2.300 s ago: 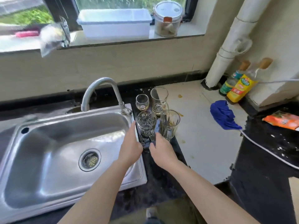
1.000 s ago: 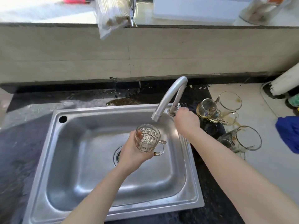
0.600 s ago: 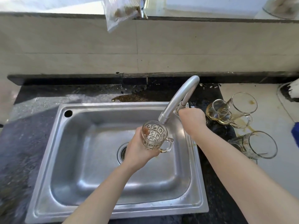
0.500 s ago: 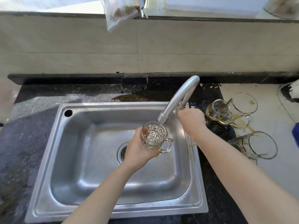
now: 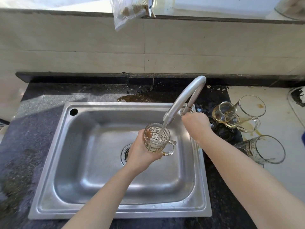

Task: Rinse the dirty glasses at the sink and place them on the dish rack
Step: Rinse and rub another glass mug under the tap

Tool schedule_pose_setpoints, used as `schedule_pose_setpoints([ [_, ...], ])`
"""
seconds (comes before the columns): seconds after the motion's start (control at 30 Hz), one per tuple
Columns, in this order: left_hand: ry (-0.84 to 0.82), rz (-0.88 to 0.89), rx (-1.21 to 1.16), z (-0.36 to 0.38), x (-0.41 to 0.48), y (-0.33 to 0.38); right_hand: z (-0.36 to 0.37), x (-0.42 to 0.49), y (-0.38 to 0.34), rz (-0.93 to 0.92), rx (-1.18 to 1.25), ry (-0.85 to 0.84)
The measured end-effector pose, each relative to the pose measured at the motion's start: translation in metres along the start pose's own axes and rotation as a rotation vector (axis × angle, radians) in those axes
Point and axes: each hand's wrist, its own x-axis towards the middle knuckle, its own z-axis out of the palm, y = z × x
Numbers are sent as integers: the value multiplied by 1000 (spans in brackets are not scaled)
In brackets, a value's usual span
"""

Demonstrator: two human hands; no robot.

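My left hand [image 5: 140, 153] grips a patterned glass mug [image 5: 156, 138] upright over the steel sink [image 5: 99, 210], right under the spout of the curved faucet [image 5: 183, 100]. A stream of water runs from the spout into the mug. My right hand [image 5: 196, 125] is wrapped around the faucet handle at the tap's base; the handle itself is hidden. Three dirty glasses stand on the counter to the right: a small one [image 5: 222, 113], a tall mug [image 5: 250, 111] behind it and a larger glass [image 5: 262, 150] nearer me. No dish rack is in view.
Brown spills mark the dark counter [image 5: 33, 129] behind the sink and the pale surface [image 5: 280, 129] beside the glasses. A plastic bag [image 5: 127, 12] hangs over the window ledge above. The drain [image 5: 125, 153] sits partly behind my left hand.
I took the patterned mug from the counter group and carried it under the spout. My right hand went to the tap, and water now flows into the mug.
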Motion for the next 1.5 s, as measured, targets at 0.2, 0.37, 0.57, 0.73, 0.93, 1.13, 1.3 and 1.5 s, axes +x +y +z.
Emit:
schedule_pose_setpoints([
  [0.2,26,-62,-74,2,2,-7,5,-40,-6,3,534,406],
  [0.37,-33,-54,-166,11,-1,-10,18,-76,-55,149,1270,42],
  [0.57,-146,-74,-345,-1,-3,-13,4,-62,-79,333,1637,-1],
  [0.73,-323,-186,-595,-12,-3,-7,14,-67,-70,494,1649,110],
  [0.93,-179,-390,-752,-9,4,-20,5,-62,-78,428,1632,125],
  [1.13,-70,-422,-637,1,9,-22,10,-58,-83,367,1583,44],
  [1.3,-53,-352,-580,4,12,-12,10,-52,-81,582,1740,-2],
  [1.5,92,-342,-487,10,9,3,10,-34,-77,633,1762,-176],
])
